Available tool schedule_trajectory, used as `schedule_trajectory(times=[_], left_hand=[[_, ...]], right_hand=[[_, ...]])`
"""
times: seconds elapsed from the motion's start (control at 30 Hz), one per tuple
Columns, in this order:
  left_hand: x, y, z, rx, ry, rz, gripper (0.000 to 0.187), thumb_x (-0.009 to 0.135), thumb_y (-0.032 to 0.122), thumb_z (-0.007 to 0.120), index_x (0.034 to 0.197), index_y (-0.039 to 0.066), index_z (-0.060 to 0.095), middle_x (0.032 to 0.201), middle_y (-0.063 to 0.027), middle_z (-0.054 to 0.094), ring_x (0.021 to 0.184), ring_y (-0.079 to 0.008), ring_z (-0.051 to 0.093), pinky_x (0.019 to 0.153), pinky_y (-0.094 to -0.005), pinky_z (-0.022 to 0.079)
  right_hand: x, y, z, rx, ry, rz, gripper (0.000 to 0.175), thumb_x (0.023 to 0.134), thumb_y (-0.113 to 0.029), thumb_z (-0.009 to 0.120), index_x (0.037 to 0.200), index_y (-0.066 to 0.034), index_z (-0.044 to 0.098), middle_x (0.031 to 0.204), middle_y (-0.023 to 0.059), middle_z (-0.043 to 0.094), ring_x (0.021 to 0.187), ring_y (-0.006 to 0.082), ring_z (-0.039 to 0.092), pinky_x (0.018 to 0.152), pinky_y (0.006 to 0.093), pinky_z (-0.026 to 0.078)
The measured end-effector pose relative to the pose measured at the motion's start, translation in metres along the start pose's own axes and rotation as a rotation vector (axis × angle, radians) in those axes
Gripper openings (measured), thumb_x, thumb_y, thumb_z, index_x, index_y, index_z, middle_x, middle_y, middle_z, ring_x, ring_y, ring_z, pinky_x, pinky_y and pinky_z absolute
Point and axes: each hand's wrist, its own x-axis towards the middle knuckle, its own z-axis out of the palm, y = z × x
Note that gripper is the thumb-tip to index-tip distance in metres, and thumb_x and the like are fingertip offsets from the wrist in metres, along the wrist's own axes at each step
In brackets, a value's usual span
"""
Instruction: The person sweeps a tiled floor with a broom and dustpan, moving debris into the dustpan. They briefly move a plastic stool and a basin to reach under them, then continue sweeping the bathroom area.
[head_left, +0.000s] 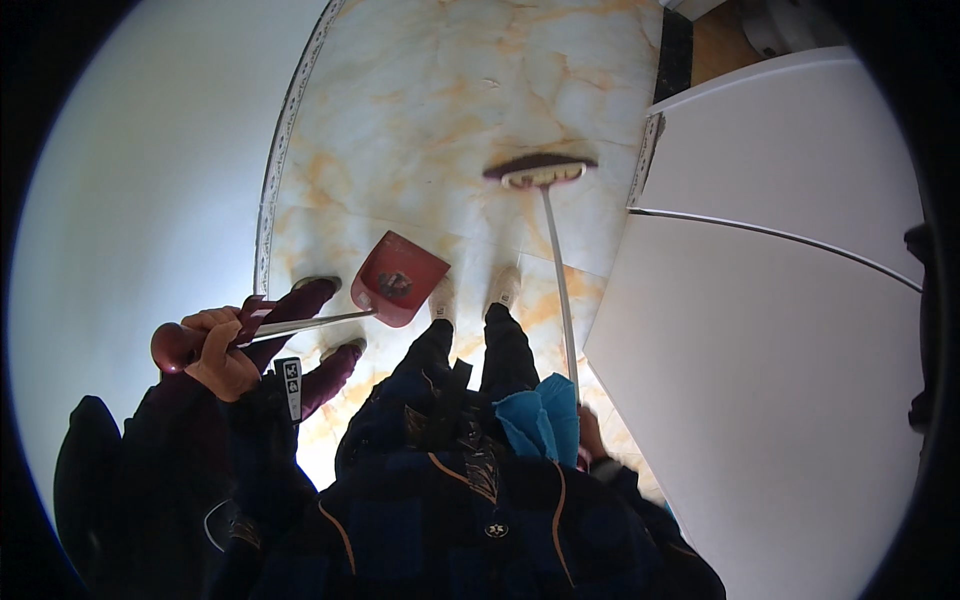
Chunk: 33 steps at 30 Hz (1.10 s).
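Note:
My left hand (221, 356) is closed around the long handle of a red dustpan (409, 255), near its bulbous dark red end. A small clump of debris (395, 283) lies in the pan, which is beside my left shoe. At my right side, my right hand (591, 433) grips the pale stick of a broom (561, 289); a blue cloth (546, 420) at the front of my jacket partly hides this hand. The broom head (544, 171), with dark bristles, rests on the floor ahead of my feet and looks slightly blurred.
Another person stands close at my left, in maroon trousers (330, 379). A pale wall (150, 187) with a patterned skirting strip runs along the left. White panels (750, 337) stand at the right, below a doorway with a dark threshold (673, 56). The floor (420, 90) is marble-patterned tile.

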Motion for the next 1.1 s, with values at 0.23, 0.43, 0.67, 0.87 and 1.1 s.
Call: schedule_trajectory(times=[0.23, 0.43, 0.67, 0.87, 1.1], left_hand=[[0.018, 0.019, 0.03, -0.105, 0.175, -0.234, 0.013, 0.055, -0.004, 0.057, 0.062, 0.003, 0.047, 0.058, -0.0063, 0.048, 0.053, -0.0195, 0.048, 0.062, -0.0318, 0.047], [0.015, 0.022, 0.028, -0.02, 0.228, -0.251, 0.017, 0.055, -0.007, 0.056, 0.065, 0.003, 0.046, 0.059, -0.0068, 0.049, 0.054, -0.0207, 0.052, 0.063, -0.0346, 0.05], [0.035, 0.013, 0.04, -0.036, 0.281, -0.281, 0.019, 0.054, -0.01, 0.055, 0.068, 0.002, 0.048, 0.057, -0.0043, 0.046, 0.049, -0.0184, 0.048, 0.064, -0.0348, 0.05], [0.052, -0.003, 0.057, 0.018, 0.199, -0.258, 0.019, 0.054, -0.009, 0.055, 0.069, 0.001, 0.05, 0.056, -0.0038, 0.046, 0.048, -0.0173, 0.046, 0.065, -0.0349, 0.05], [0.052, -0.012, 0.056, 0.051, 0.046, -0.168, 0.014, 0.063, -0.003, 0.055, 0.069, 0.009, 0.051, 0.06, -0.0034, 0.05, 0.05, -0.0159, 0.048, 0.06, -0.0293, 0.048]], right_hand=[[0.176, -0.125, -0.108, 0.304, 0.101, 0.087, 0.015, 0.076, -0.01, 0.054, 0.079, 0.0049, 0.049, 0.065, 0.0152, 0.056, 0.048, 0.0244, 0.058, 0.042, 0.0363, 0.046], [0.137, -0.162, -0.155, -0.346, 0.146, 0.063, 0.023, 0.077, -0.015, 0.052, 0.09, 0.0031, 0.05, 0.086, 0.0275, 0.06, 0.083, 0.0439, 0.058, 0.077, 0.049, 0.046], [0.178, -0.229, -0.164, -0.614, -0.051, -0.248, 0.028, 0.084, -0.028, 0.052, 0.093, -0.002, 0.053, 0.085, 0.02, 0.06, 0.079, 0.0378, 0.06, 0.069, 0.0464, 0.048], [0.267, -0.287, -0.143, -0.785, -0.17, -0.565, 0.023, 0.084, -0.031, 0.053, 0.092, -0.0096, 0.058, 0.081, 0.0127, 0.059, 0.075, 0.0323, 0.062, 0.063, 0.0451, 0.049], [0.346, -0.316, -0.194, -1.039, -0.161, -0.734, 0.017, 0.081, -0.022, 0.051, 0.086, -0.0106, 0.062, 0.078, 0.0109, 0.066, 0.071, 0.0294, 0.065, 0.06, 0.043, 0.05]])
